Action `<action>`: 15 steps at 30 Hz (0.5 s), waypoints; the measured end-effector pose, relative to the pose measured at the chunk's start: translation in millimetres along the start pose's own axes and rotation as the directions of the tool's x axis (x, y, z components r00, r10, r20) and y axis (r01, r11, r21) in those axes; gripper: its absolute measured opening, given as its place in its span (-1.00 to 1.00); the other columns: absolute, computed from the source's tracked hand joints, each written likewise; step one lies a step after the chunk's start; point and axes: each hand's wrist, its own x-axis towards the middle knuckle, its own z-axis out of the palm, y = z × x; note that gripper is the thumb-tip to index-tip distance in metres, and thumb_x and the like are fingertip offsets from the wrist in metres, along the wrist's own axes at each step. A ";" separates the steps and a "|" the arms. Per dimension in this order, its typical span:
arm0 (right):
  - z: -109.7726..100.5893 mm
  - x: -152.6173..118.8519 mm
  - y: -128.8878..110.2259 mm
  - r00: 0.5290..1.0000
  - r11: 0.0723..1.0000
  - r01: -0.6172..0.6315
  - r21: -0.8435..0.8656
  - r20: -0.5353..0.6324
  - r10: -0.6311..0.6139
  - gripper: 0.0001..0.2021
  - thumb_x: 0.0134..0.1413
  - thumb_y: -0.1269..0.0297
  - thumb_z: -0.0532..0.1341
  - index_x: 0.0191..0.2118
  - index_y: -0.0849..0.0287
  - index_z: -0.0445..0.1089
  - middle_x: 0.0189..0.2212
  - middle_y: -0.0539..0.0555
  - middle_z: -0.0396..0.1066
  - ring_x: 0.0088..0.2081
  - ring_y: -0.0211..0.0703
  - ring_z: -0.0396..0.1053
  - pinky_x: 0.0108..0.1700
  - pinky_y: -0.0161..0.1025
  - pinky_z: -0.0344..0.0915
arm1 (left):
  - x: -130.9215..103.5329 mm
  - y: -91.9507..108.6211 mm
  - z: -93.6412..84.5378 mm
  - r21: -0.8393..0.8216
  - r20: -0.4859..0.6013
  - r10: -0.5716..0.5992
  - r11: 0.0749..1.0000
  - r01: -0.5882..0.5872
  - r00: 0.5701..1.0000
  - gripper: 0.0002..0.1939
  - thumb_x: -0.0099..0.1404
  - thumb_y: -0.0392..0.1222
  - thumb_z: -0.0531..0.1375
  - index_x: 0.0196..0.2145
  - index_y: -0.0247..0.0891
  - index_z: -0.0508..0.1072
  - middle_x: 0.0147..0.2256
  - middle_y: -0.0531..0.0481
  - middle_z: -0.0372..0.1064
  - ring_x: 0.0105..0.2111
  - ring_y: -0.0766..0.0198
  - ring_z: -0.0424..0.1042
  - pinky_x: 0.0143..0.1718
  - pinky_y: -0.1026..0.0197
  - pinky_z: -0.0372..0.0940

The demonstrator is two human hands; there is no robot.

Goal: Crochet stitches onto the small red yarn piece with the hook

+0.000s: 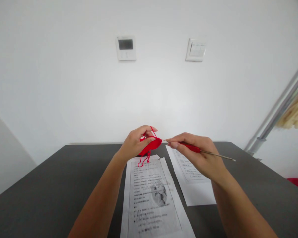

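Between the thumb and fingers of my left hand (138,140) is a small red crochet piece (151,146). A strand of red yarn (153,131) runs up over the left index finger, and loose red ends dangle below the piece. My right hand (201,150) grips a crochet hook (192,147) by its red handle, much like a pen. The hook's thin metal tip points left and meets the right edge of the red piece; whether it is inside a stitch is too small to tell. Its other metal end sticks out past the right hand.
Under my hands, a printed sheet with a dark picture (151,198) lies on the dark grey table (64,185). A second printed sheet (198,195) is partly beneath my right forearm. The white wall behind carries a thermostat panel (126,48) and a light switch (196,50). A metal pole (280,112) stands at right.
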 end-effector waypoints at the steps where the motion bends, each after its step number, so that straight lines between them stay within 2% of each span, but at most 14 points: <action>1: -2.2 0.1 -0.4 1.000 0.999 -0.020 0.032 0.008 0.019 -0.88 0.24 0.26 0.30 -0.22 0.09 0.62 -0.32 0.05 0.66 -0.31 -0.11 0.59 -0.32 -0.25 0.48 | 0.4 -0.9 0.4 -0.023 0.001 -0.007 1.000 0.007 1.000 -0.79 0.27 -0.23 0.25 -0.12 -0.24 0.54 -0.35 0.00 0.48 -0.27 0.23 0.47 -0.12 0.16 0.35; 3: -3.9 1.9 1.4 0.998 0.983 -0.069 0.171 0.007 0.069 -0.89 0.22 0.24 0.33 -0.25 0.10 0.62 -0.36 0.06 0.65 -0.32 -0.11 0.60 -0.30 -0.24 0.52 | 0.7 -0.1 1.6 -0.109 -0.014 -0.035 0.994 0.033 0.999 -0.80 0.23 -0.24 0.29 -0.16 -0.24 0.56 -0.38 0.02 0.46 -0.31 0.26 0.46 -0.16 0.20 0.36; 5: -1.5 5.0 6.1 0.994 0.925 -0.097 0.368 -0.010 0.108 -0.89 0.19 0.24 0.35 -0.30 0.12 0.62 -0.41 0.06 0.65 -0.37 -0.13 0.61 -0.29 -0.23 0.56 | 0.4 3.4 2.9 -0.254 0.002 -0.094 0.963 0.091 0.996 -0.77 0.16 -0.23 0.35 -0.18 -0.25 0.57 -0.42 0.07 0.42 -0.38 0.32 0.43 -0.25 0.25 0.36; 8: 7.0 9.2 13.6 0.997 0.837 -0.021 0.547 -0.046 0.055 -0.92 0.18 0.26 0.37 -0.29 0.11 0.62 -0.38 0.06 0.66 -0.42 -0.16 0.61 -0.33 -0.23 0.59 | -1.3 9.8 3.5 -0.479 0.129 -0.182 0.850 0.222 0.975 -0.71 0.07 -0.22 0.43 -0.22 -0.28 0.59 -0.44 0.08 0.42 -0.45 0.38 0.40 -0.36 0.33 0.33; 9: 10.0 10.1 15.2 0.998 0.838 0.044 0.545 -0.069 -0.007 -0.93 0.20 0.28 0.36 -0.27 0.10 0.62 -0.35 0.05 0.67 -0.40 -0.16 0.62 -0.32 -0.23 0.59 | -1.9 11.4 3.3 -0.532 0.183 -0.201 0.803 0.269 0.962 -0.70 0.05 -0.22 0.46 -0.22 -0.28 0.60 -0.43 0.06 0.45 -0.45 0.39 0.42 -0.38 0.34 0.33; 11: 14.5 11.1 16.9 0.975 0.872 0.223 0.435 -0.108 -0.195 -0.89 0.21 0.37 0.33 -0.20 0.07 0.62 -0.28 0.06 0.67 -0.29 -0.13 0.63 -0.23 -0.19 0.60 | -2.7 13.4 2.4 -0.603 0.281 -0.225 0.715 0.354 0.933 -0.66 0.00 -0.20 0.49 -0.23 -0.30 0.60 -0.41 0.01 0.51 -0.43 0.36 0.47 -0.37 0.34 0.34; 13: 16.2 12.1 16.7 0.911 0.880 0.413 0.234 -0.098 -0.401 -0.80 0.22 0.45 0.30 -0.11 0.06 0.60 -0.19 0.10 0.66 -0.15 -0.10 0.61 -0.10 -0.12 0.58 | -2.8 14.7 1.4 -0.624 0.339 -0.245 0.663 0.412 0.908 -0.63 -0.03 -0.20 0.51 -0.25 -0.32 0.60 -0.41 -0.03 0.55 -0.41 0.32 0.51 -0.35 0.32 0.36; 15: 15.6 13.4 15.7 0.840 0.838 0.542 0.059 -0.052 -0.540 -0.74 0.23 0.48 0.27 -0.03 0.08 0.57 -0.09 0.16 0.64 -0.04 -0.06 0.56 0.00 -0.05 0.54 | -2.3 16.3 0.7 -0.630 0.330 -0.262 0.655 0.418 0.907 -0.64 -0.04 -0.22 0.52 -0.27 -0.33 0.59 -0.40 -0.03 0.57 -0.41 0.32 0.52 -0.33 0.32 0.36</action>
